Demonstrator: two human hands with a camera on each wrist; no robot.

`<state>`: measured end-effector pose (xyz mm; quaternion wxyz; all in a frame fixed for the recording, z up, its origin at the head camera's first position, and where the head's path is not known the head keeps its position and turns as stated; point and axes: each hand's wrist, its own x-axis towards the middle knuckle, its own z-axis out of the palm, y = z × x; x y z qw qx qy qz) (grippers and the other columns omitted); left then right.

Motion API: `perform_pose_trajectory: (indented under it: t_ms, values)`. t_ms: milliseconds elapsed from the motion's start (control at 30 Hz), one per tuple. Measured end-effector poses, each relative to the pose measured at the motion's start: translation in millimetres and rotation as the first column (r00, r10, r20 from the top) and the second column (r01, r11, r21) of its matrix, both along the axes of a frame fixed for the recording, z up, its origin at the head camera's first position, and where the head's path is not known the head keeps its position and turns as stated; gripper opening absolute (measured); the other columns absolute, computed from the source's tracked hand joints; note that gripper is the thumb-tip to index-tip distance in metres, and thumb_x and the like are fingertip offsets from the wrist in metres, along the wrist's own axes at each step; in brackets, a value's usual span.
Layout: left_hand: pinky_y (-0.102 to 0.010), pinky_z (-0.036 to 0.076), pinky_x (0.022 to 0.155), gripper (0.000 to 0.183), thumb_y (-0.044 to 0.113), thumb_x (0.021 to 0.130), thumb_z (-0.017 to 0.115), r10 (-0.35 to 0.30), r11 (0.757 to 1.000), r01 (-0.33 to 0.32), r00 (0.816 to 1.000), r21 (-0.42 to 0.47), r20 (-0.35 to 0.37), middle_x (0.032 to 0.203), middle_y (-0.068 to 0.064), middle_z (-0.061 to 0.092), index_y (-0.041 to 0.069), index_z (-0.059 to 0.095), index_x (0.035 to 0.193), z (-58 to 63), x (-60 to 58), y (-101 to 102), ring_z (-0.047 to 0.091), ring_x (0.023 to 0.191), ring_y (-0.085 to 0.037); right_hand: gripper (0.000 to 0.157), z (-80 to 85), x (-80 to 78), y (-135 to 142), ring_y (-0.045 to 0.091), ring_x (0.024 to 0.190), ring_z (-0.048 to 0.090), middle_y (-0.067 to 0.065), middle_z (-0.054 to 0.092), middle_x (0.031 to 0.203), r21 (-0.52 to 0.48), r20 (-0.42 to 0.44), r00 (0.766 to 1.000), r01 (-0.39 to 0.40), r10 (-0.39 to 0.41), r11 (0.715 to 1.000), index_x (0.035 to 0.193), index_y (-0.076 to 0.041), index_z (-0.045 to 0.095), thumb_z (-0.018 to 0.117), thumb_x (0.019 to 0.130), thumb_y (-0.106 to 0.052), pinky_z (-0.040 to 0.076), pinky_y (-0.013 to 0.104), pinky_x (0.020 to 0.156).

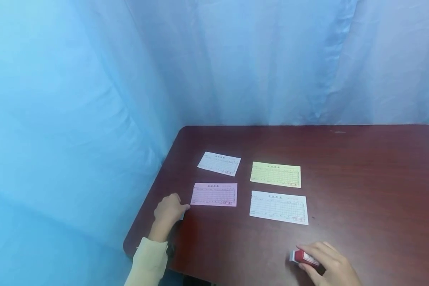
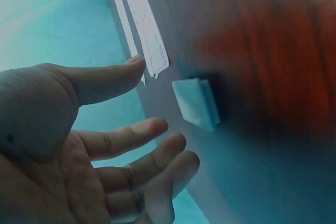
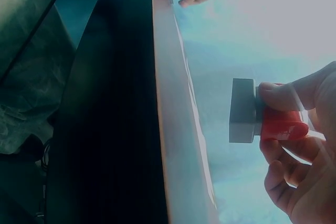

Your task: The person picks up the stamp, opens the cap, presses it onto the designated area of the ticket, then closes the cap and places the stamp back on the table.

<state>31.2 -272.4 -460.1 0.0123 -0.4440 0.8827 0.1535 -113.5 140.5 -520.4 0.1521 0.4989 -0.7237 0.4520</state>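
Note:
Between thumb and fingers, my right hand (image 1: 330, 264) pinches a red stamp (image 1: 306, 258) with a pale grey end piece, held up off the table near its front edge. In the right wrist view, that grey end (image 3: 242, 110) points away from the palm. Over the table's left side, my left hand (image 1: 168, 210) has its fingers spread and holds nothing. Just beyond those fingers, a small pale block (image 2: 195, 103) lies on the tabletop; the hand hides most of it in the head view. Close by lies a pink printed slip (image 1: 213, 194).
On the dark red-brown table (image 1: 361, 178) lie three more printed slips: a white one (image 1: 219, 163) at the back left, a yellow one (image 1: 276, 174), and another white one (image 1: 279, 207) in front of it. Blue curtains (image 1: 254, 63) hang behind and at the left.

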Motion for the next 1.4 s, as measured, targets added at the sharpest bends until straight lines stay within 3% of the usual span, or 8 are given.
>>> perform_pose_trajectory:
  t_ms: [433, 700, 767, 867, 967, 1167, 1300, 1400]
  values:
    - [-0.041, 0.051, 0.056, 0.022, 0.015, 0.087, 0.077, -0.028, 0.998, 0.029, 0.999, -0.049, 0.019, 0.075, -0.009, 0.06, 0.001, 0.066, 0.101, -16.3, -1.3, 4, 0.057, 0.064, -0.024, 0.059, 1.2, -3.9, -2, -0.005, 0.081, 0.05, -0.017, 0.065, 0.089, 0.018, -0.033, 0.999, 0.018, -0.017, 1.0, 0.098, -0.012, 0.077, 0.048, 0.095, -0.063, 0.041, 0.011, 0.068]
    - [-0.045, 0.053, 0.058, 0.024, 0.014, 0.089, 0.075, -0.043, 0.994, 0.04, 0.999, -0.103, -0.024, 0.085, -0.012, 0.064, 0.0, 0.068, 0.106, -8.6, 2.1, 12, 0.061, 0.071, -0.028, 0.055, -8.2, -4.4, -1, -0.006, 0.082, 0.048, -0.013, 0.065, 0.086, -0.056, -0.044, 0.998, 0.035, -0.037, 0.998, 0.098, -0.011, 0.077, 0.054, 0.095, -0.061, 0.04, 0.012, 0.064]
    - [-0.047, 0.054, 0.061, 0.025, 0.015, 0.089, 0.075, -0.06, 0.989, 0.05, 0.996, -0.136, -0.066, 0.089, -0.013, 0.064, 0.001, 0.069, 0.109, -4.8, -1.0, 19, 0.062, 0.074, -0.029, 0.047, -6.7, -1.9, 0, -0.008, 0.08, 0.048, -0.014, 0.065, 0.085, -0.05, 0.007, 0.996, 0.085, -0.085, 0.995, 0.096, -0.012, 0.076, 0.067, 0.09, -0.058, 0.039, 0.011, 0.063]
    - [-0.048, 0.055, 0.064, 0.026, 0.017, 0.09, 0.074, -0.109, 0.983, 0.086, 0.984, -0.159, -0.142, 0.092, -0.012, 0.064, 0.003, 0.07, 0.111, 0.0, -10.9, 36, 0.063, 0.076, -0.03, 0.035, -0.5, 1.5, 2, -0.009, 0.075, 0.049, -0.013, 0.064, 0.083, -0.034, 0.092, 0.98, 0.181, -0.177, 0.983, 0.093, -0.012, 0.075, 0.095, 0.068, -0.028, 0.039, 0.01, 0.061]
    - [-0.047, 0.054, 0.066, 0.024, 0.018, 0.089, 0.074, -0.164, 0.98, 0.134, 0.961, -0.143, -0.222, 0.092, -0.01, 0.064, 0.005, 0.072, 0.109, 3.0, -22.8, 55, 0.063, 0.075, -0.028, 0.054, 7.9, 3.2, 2, -0.008, 0.069, 0.049, -0.014, 0.063, 0.081, -0.004, 0.162, 0.949, 0.276, -0.271, 0.961, 0.092, -0.013, 0.074, 0.094, 0.044, 0.003, 0.038, 0.011, 0.058]
    - [-0.038, 0.054, 0.068, 0.019, 0.015, 0.086, 0.078, -0.243, 0.97, 0.229, 0.889, -0.081, -0.389, 0.088, -0.003, 0.066, 0.005, 0.073, 0.102, 4.8, -37.9, 88, 0.064, 0.078, -0.019, 0.048, 19.8, 3.3, 3, -0.003, 0.064, 0.049, -0.015, 0.063, 0.078, 0.062, 0.282, 0.875, 0.393, -0.394, 0.917, 0.093, -0.012, 0.074, 0.094, 0.051, 0.003, 0.038, 0.013, 0.054]
    - [-0.027, 0.054, 0.068, 0.023, 0.014, 0.086, 0.079, -0.271, 0.931, 0.358, 0.803, 0.066, -0.53, 0.091, 0.001, 0.066, 0.003, 0.072, 0.105, 2.6, -44.9, 107, 0.065, 0.077, -0.012, 0.043, 25.5, 4.2, 5, -0.002, 0.061, 0.047, -0.008, 0.065, 0.073, 0.167, 0.346, 0.814, 0.437, -0.467, 0.884, 0.095, -0.012, 0.074, 0.094, 0.058, -0.004, 0.037, 0.015, 0.052]
    - [-0.022, 0.055, 0.067, 0.025, 0.013, 0.085, 0.08, -0.215, 0.869, 0.443, 0.737, 0.218, -0.641, 0.093, 0.002, 0.067, 0.004, 0.072, 0.107, -0.2, -49.8, 126, 0.065, 0.077, -0.008, 0.041, 30.6, 5.2, 4, -0.001, 0.058, 0.047, -0.003, 0.065, 0.07, 0.259, 0.391, 0.768, 0.437, -0.508, 0.861, 0.099, -0.011, 0.074, 0.094, 0.063, -0.011, 0.037, 0.017, 0.05]
